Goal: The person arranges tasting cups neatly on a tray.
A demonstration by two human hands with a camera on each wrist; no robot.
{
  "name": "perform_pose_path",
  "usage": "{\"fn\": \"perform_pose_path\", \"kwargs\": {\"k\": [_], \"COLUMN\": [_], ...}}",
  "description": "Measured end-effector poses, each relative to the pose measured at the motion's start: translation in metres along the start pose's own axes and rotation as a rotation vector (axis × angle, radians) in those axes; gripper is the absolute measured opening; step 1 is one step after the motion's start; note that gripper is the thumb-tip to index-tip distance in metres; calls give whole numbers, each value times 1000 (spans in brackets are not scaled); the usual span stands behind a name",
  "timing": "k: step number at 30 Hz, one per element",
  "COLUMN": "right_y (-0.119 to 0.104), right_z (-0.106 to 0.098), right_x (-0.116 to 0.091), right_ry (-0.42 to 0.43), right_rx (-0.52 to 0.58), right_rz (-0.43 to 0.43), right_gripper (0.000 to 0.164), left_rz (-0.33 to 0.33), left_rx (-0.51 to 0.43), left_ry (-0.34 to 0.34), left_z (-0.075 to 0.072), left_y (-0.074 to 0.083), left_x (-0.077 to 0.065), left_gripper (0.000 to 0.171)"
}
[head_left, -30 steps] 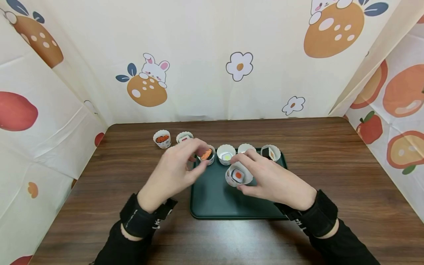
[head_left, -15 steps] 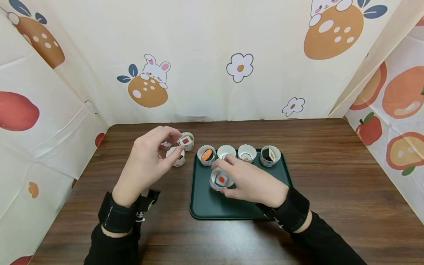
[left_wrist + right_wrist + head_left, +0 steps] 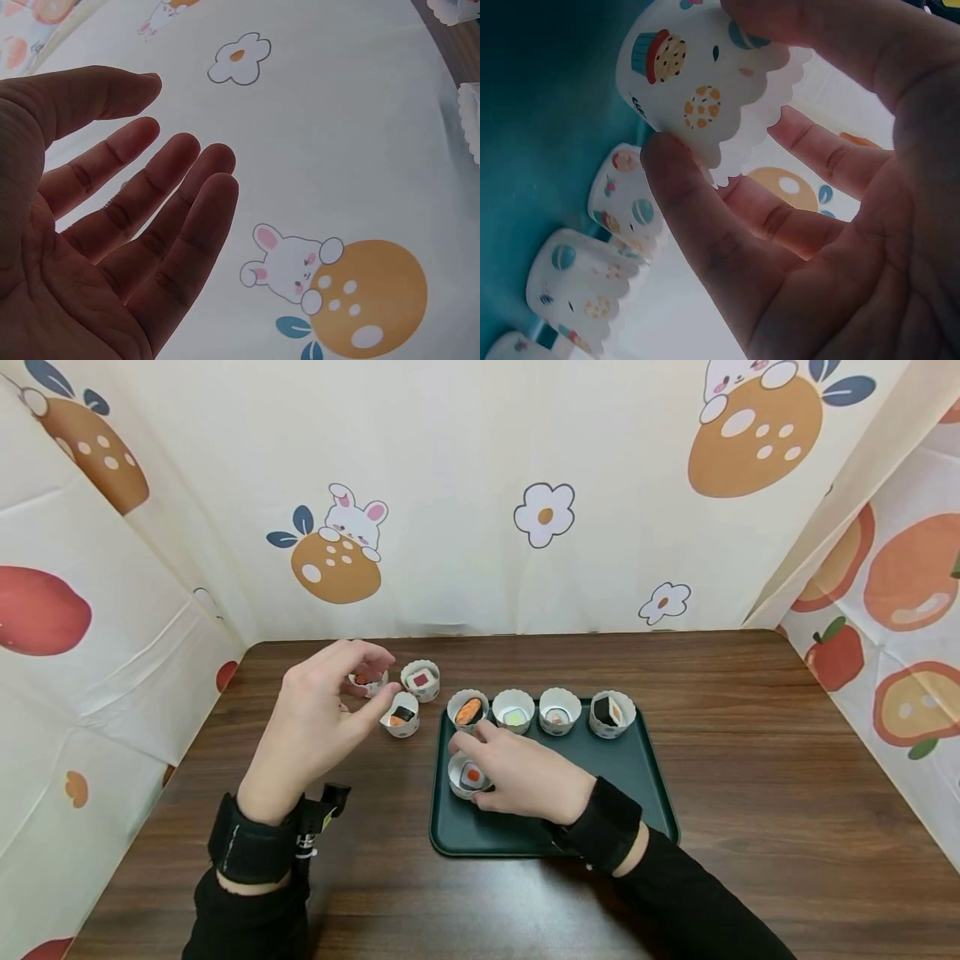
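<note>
With thumb and fingers my right hand [image 3: 525, 775] grips a scalloped paper baking cup [image 3: 682, 82] at the left part of the dark green tray [image 3: 600, 793]. A toy sushi roll [image 3: 472, 775] with an orange-red centre lies in that cup. My left hand [image 3: 311, 727] is raised over the table left of the tray, fingers loosely bent, palm bare in the left wrist view. Just beyond its fingertips are a cup with black-banded sushi [image 3: 402, 713], a cup with a red-centred white piece [image 3: 421, 679] and a partly covered cup with orange-red topping [image 3: 369, 680].
Along the tray's back edge stands a row of paper cups: one with orange-topped sushi [image 3: 469, 710], one with a pale green-centred piece [image 3: 514, 717], another white cup [image 3: 558, 717] and one with a black-and-white piece [image 3: 607, 713]. A patterned cloth [image 3: 450, 485] hangs behind the table.
My right hand has moved left across the tray with its cup, to in front of the orange-topped one. My left hand has drawn back left from the tray, uncovering the black-banded sushi cup.
</note>
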State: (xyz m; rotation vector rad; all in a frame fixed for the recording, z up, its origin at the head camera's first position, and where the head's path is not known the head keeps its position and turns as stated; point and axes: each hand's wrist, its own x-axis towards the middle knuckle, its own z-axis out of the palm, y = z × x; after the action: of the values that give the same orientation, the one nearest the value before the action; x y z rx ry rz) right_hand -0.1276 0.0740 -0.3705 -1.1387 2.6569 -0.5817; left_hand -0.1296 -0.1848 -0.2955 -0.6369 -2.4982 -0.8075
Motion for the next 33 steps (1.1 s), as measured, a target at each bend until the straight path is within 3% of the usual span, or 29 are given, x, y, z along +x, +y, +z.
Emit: {"fn": "perform_pose_path", "kwargs": {"k": [12, 33], "right_y": [1, 0], "right_z": [11, 5], "right_x": [7, 4], "right_ry": [-55, -19], "right_rx": [-12, 2], "right_rz": [-16, -43], "right_gripper": [57, 53], "left_rz": [-8, -16], "left_rx": [15, 25], "left_ry": [-10, -34], "left_z": [1, 6], "left_y": [0, -2], "left_x": [0, 1], "left_gripper": [23, 23]}}
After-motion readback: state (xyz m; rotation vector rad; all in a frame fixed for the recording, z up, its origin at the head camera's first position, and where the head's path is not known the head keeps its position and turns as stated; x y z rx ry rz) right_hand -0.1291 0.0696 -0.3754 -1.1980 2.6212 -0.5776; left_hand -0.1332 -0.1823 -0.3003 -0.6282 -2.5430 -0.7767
